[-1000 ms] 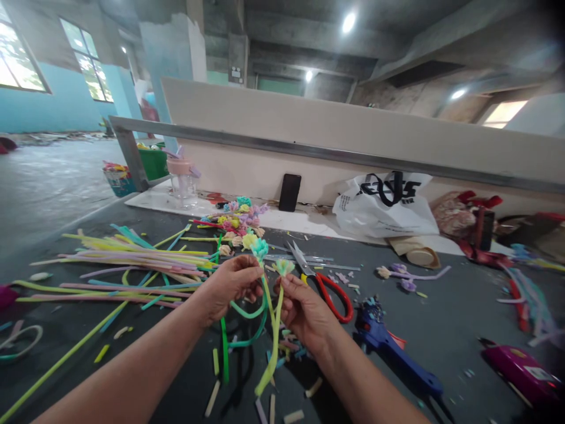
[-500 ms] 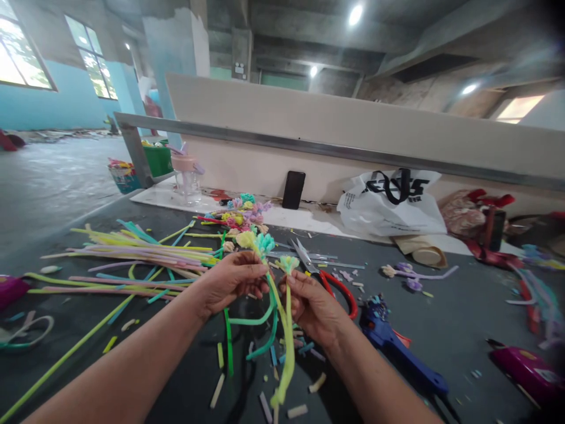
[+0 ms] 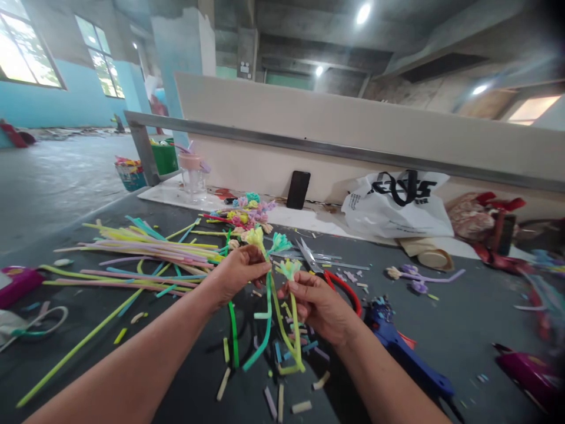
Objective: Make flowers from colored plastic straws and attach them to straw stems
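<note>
My left hand (image 3: 244, 271) pinches the stems of a yellow flower (image 3: 255, 237) and a teal flower (image 3: 279, 242) made of fuzzy sticks. Their heads stand above my fingers, and a teal stem (image 3: 267, 324) hangs below. Close beside it on the right, my right hand (image 3: 311, 297) is closed on a pale green and yellow flower (image 3: 289, 269), whose yellow-green stem (image 3: 296, 330) hangs down and bends near its end. Behind my right hand lie scissors with red handles (image 3: 344, 290). Fingertips of both hands are partly hidden.
Loose fuzzy sticks (image 3: 150, 250) lie at the left, finished flowers (image 3: 247, 213) behind. A blue glue gun (image 3: 404, 347) and a purple flower stem (image 3: 436, 275) are at the right. A phone (image 3: 298, 189), a bottle (image 3: 192, 179) and a white bag (image 3: 397, 206) stand at the back.
The teal flower has tipped right, away from the yellow one. The hanging stems have swung and spread apart. The view has shifted slightly, and both hands still hold their flowers.
</note>
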Demonstrator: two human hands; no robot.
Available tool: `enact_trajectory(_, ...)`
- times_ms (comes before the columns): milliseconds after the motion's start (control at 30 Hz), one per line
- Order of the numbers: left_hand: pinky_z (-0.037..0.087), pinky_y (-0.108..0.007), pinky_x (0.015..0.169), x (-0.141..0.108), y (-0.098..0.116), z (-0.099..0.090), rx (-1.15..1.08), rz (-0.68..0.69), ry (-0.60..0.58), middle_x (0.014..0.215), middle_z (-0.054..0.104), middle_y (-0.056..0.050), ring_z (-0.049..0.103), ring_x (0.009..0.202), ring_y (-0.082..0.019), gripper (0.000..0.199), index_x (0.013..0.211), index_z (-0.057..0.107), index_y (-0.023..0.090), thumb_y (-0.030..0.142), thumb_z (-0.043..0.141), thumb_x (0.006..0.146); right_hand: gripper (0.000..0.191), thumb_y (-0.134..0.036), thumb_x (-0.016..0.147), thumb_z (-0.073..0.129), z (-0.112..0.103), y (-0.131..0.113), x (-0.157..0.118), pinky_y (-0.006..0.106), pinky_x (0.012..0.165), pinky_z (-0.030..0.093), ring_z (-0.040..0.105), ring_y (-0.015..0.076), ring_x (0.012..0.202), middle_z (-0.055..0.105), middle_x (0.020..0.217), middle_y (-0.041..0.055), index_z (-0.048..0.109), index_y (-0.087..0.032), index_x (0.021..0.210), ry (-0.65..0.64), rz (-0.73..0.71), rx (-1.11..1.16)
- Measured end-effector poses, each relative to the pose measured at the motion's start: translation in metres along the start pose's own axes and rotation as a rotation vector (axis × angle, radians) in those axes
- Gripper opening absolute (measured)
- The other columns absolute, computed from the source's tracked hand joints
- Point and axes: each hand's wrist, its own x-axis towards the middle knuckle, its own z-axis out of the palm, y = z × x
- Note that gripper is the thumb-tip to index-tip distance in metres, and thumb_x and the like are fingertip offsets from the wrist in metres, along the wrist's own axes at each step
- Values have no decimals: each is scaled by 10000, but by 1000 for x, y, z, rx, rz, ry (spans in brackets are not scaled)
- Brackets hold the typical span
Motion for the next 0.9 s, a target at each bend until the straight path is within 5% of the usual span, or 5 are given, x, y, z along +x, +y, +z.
enact_trajectory(167, 400, -199, 436, 4, -3, 1, 46, 19, 75, 520, 516, 48, 487, 458, -79, 213, 632, 503, 138, 273, 668, 641, 261, -319, 673, 715, 1, 5, 3, 137, 330, 358, 475, 21, 324, 670, 730, 7, 518, -150, 703, 136, -45, -149)
enact_trajectory(300, 405, -195, 431, 4, -5, 1, 52, 8, 103, 513, 536, 43, 499, 460, -84, 207, 647, 503, 141, 283, 653, 659, 293, -344, 647, 728, 5, 10, 4, 149, 335, 391, 502, 53, 328, 600, 553, -48, 503, -159, 680, 196, -71, -180)
enact_trajectory(433, 417, -198, 430, 2, -6, 3, -4, -34, 74, 554, 569, 36, 533, 465, -95, 210, 722, 511, 144, 308, 640, 694, 291, -341, 641, 731, 9, 12, 3, 145, 322, 383, 506, 63, 320, 570, 491, -59, 506, -165, 695, 162, -41, -96)
enact_trajectory(633, 429, -197, 477, 0, -6, 6, -33, -3, 26, 629, 579, 23, 547, 520, -90, 165, 751, 532, 138, 277, 618, 722, 254, -270, 630, 745, 9, 9, 3, 134, 311, 388, 470, 24, 310, 660, 663, -6, 544, -142, 715, 112, -13, -4)
enact_trajectory(900, 423, -214, 500, 3, -15, 9, -52, 6, -85, 623, 579, 41, 542, 493, -89, 162, 726, 499, 158, 144, 632, 635, 268, -298, 605, 764, 6, 11, 6, 151, 335, 407, 485, 39, 324, 635, 571, -6, 571, -124, 671, 127, -37, 3)
